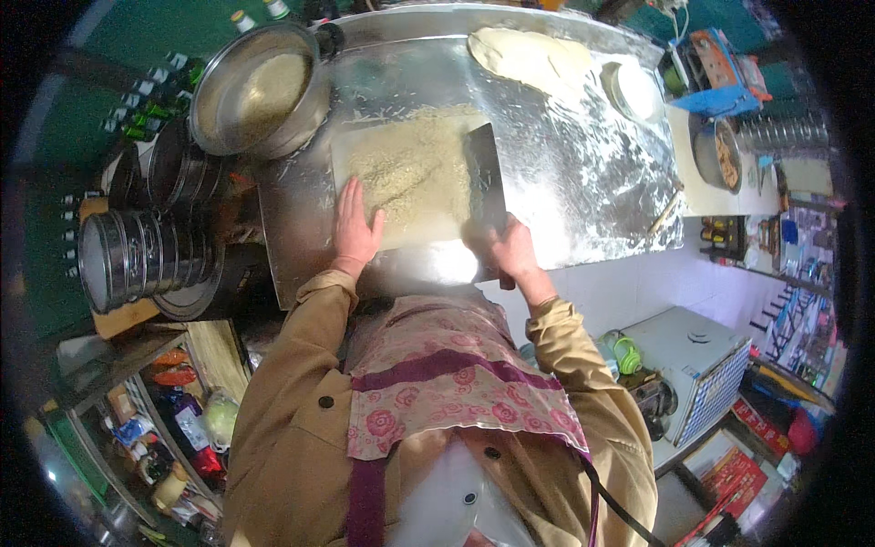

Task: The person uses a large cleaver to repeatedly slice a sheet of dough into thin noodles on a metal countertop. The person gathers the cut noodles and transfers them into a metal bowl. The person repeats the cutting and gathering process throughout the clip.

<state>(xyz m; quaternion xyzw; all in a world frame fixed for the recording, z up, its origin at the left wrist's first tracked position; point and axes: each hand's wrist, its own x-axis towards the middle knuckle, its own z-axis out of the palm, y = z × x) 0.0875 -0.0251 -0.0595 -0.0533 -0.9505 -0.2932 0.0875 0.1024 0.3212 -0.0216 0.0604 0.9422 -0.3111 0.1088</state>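
On the metal worktop lies a flat, pale, roughly square layer (419, 173), its top covered with what looks like a crumbly, shredded mix. My left hand (358, 226) rests at its near left edge, fingers stretched out and thumb apart. My right hand (516, 248) is closed round the dark handle of a broad cleaver (486, 169). The cleaver's wide blade stands along the right side of the layer, close against it. Glare hides part of the surface near the blade's lower end.
A big metal bowl (305, 137) with pale contents stands at the back left of the worktop (547, 196). Rolled-out dough (529, 59) lies at the far right, beside a round container of white powder (635, 89). Flour is scattered around. Stacked metal steamers (137, 260) stand at left.
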